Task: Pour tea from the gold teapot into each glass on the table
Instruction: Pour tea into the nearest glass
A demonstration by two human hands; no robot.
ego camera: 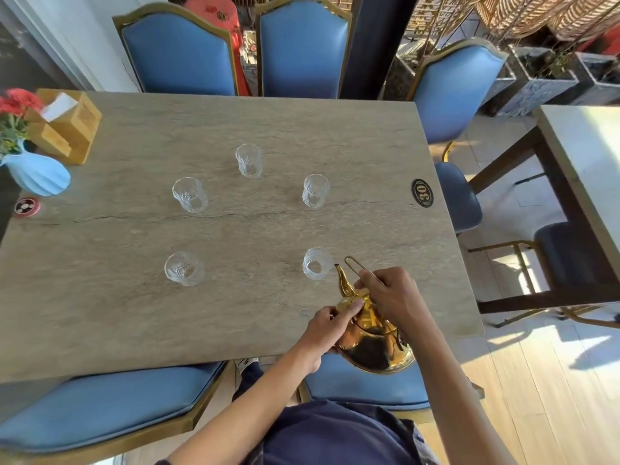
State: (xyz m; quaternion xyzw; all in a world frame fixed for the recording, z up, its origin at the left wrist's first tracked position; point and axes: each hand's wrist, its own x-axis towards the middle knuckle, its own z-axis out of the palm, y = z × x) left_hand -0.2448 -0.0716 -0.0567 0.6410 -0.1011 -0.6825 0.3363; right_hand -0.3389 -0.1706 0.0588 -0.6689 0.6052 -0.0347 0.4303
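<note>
The gold teapot (372,344) hangs tilted above the table's near right edge, its spout tip just right of the nearest right glass (316,263). My right hand (391,295) grips the teapot's wire handle. My left hand (330,325) presses its fingers on the lid and left side of the pot. Several clear cut glasses stand on the stone table (100,297): near left (184,268), middle left (190,194), far centre (249,160), middle right (315,191). All look empty. No tea stream shows.
A pale blue vase (40,176) with red flowers and a wooden napkin box (72,125) sit at the far left corner. A black number disc (422,193) lies near the right edge. Blue chairs (181,52) ring the table; another table (583,156) stands right.
</note>
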